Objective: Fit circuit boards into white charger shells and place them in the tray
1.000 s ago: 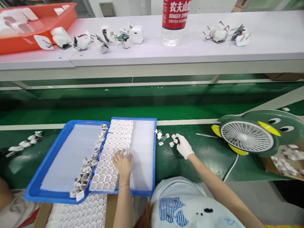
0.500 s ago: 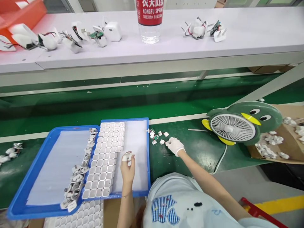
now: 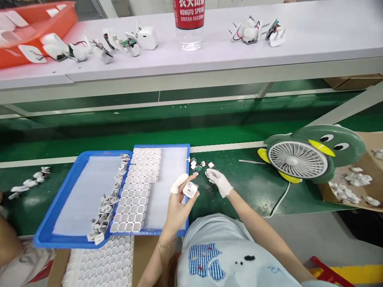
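Note:
My left hand (image 3: 178,203), a white cot on its forefinger, holds a small white square shell (image 3: 190,189) above the right edge of the blue tray (image 3: 72,240). My gloved right hand (image 3: 219,181) rests on the green belt beside a cluster of small white and green parts (image 3: 200,166), fingers curled on one of them. In the tray lies a white grid of empty shells (image 3: 138,191), with a row of metal-pronged pieces (image 3: 110,200) along its left side.
A green frog-shaped desk fan (image 3: 305,157) stands to the right, with a cardboard box of white parts (image 3: 356,181) behind it. On the grey shelf are a water bottle (image 3: 189,22), opened chargers (image 3: 119,42) and an orange bin (image 3: 32,28). Another grid tray (image 3: 101,265) lies below.
My left hand lifted a white shell off the grid and carried it right, to the tray's edge. My right hand drew back slightly from the loose parts.

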Demonstrator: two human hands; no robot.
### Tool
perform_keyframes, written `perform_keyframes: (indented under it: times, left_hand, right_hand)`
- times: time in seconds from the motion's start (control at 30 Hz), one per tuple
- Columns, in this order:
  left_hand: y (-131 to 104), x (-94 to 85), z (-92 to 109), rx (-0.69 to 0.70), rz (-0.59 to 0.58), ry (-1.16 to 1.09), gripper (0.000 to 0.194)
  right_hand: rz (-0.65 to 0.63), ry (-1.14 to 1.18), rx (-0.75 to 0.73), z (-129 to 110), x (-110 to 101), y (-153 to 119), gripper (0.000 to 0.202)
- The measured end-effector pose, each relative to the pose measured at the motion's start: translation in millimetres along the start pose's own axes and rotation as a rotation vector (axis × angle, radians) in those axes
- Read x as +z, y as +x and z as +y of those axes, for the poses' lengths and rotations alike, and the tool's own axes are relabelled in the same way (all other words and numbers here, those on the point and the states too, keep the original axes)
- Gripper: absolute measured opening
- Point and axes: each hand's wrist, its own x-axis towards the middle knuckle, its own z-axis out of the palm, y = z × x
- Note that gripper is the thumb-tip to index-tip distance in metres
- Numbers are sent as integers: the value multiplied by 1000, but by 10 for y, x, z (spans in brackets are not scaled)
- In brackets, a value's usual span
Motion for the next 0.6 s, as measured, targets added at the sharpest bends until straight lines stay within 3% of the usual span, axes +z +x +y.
perform_keyframes:
  times: [0.13, 0.27, 0.47, 0.6]
  left_hand:
    - [-58, 122, 161, 32, -93, -18, 42]
    - [-89, 347, 185, -47, -176, -89, 33]
    - [-235, 676, 181, -429, -174, -299, 26]
    - [-273, 752, 174, -472, -128, -396, 27]
  right_hand:
    - [14, 399, -60, -148, -170, -574, 38]
    - [37, 690, -80, -346, -297, -1057, 33]
    - [45, 965, -69, -628, -430, -1181, 28]
    - [14, 1041, -73, -787, -502, -1231, 35]
